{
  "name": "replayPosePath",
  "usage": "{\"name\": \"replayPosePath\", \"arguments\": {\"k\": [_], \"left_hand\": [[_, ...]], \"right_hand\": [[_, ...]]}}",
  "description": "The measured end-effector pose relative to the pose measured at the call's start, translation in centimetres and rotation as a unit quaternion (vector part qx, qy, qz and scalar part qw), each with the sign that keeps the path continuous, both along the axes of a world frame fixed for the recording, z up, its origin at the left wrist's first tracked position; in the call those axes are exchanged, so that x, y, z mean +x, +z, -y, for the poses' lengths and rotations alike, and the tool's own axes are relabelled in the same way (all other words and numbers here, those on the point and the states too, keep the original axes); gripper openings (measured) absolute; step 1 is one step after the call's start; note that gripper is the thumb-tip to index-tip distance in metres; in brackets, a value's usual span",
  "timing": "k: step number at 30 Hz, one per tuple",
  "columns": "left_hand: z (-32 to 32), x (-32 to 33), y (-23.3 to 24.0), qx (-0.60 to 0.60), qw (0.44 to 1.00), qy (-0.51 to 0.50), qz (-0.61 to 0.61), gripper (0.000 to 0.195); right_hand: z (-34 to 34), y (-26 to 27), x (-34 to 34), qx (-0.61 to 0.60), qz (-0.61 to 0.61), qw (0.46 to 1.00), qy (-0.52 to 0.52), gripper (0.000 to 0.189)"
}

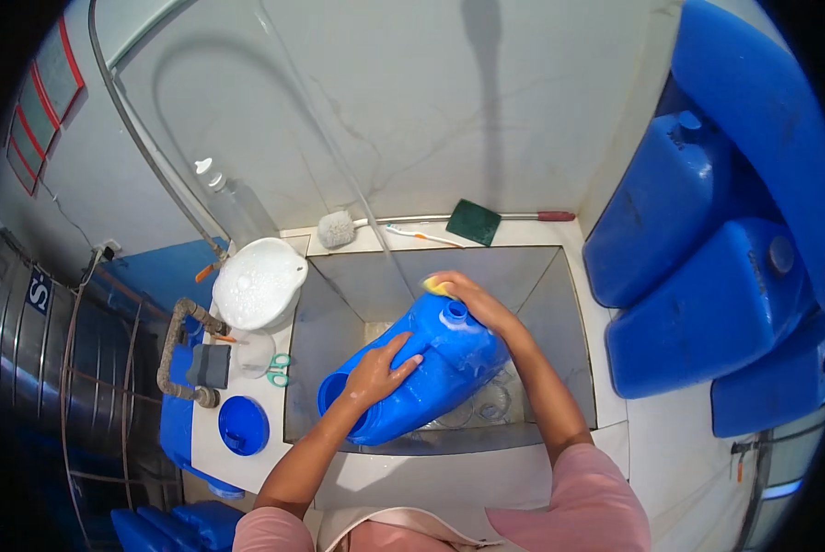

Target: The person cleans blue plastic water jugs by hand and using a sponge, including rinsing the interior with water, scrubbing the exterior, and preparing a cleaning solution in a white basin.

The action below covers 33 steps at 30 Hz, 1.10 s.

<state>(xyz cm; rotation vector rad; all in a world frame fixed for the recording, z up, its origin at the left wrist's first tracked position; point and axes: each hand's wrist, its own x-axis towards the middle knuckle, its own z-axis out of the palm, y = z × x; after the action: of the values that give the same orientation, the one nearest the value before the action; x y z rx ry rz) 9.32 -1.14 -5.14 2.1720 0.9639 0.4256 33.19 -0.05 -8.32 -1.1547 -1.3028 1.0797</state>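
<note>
A blue plastic water jug [447, 393] lies tilted over the tiled sink basin [357, 290]. Its small spout [455, 312] points up at the far end, and the wide round mouth [336, 393] faces the near left. White suds cling around the spout. My left hand [378, 376] holds the jug from above by its handle area, fingers spread over the plastic. In my right hand [478, 303] is a yellow sponge [437, 286], pressed against the jug's far end just beyond the spout. Part of the sponge is hidden under the fingers.
On the back ledge lie a round brush [336, 229], a toothbrush [422, 236] and a green scouring pad [473, 222]. At left are a white basin with suds [257, 283], green-handled scissors [279, 370], a blue lid [243, 426] and pipework [171, 345]. Several blue jugs [702, 310] stand at right.
</note>
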Motion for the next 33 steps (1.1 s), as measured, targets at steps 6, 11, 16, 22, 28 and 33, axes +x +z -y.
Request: {"name": "replayPosePath", "arguments": {"k": [6,11,16,22,28,33], "left_hand": [[-2.4,-0.9,-3.5,0.024,0.987,0.105,0.116,0.048],[-6.7,-8.1,-8.7,-0.163,0.917,0.327,0.162,0.039],[-8.2,-10.9,-12.1,-0.192,0.877,0.398,0.191,0.031],[-9.0,-8.0,-12.1,-0.191,0.890,0.382,0.159,0.032],[-9.6,-10.3,-12.7,-0.264,0.867,0.372,0.202,0.031],[-9.4,-10.4,-12.7,-0.255,0.862,0.389,0.202,0.029]], "right_hand": [[-4.9,-15.1,7.7,-0.149,0.063,0.986,0.033,0.033],[3.7,-23.8,-4.9,-0.245,0.232,0.893,-0.299,0.039],[5.3,-11.8,-16.7,0.115,0.304,0.939,-0.108,0.052],[-2.8,-19.7,-4.8,-0.085,0.326,0.914,-0.227,0.053],[11.1,-24.3,-11.2,-0.094,0.457,0.875,-0.129,0.070],[3.0,-8.6,-18.1,0.153,0.408,0.899,-0.047,0.059]]}}
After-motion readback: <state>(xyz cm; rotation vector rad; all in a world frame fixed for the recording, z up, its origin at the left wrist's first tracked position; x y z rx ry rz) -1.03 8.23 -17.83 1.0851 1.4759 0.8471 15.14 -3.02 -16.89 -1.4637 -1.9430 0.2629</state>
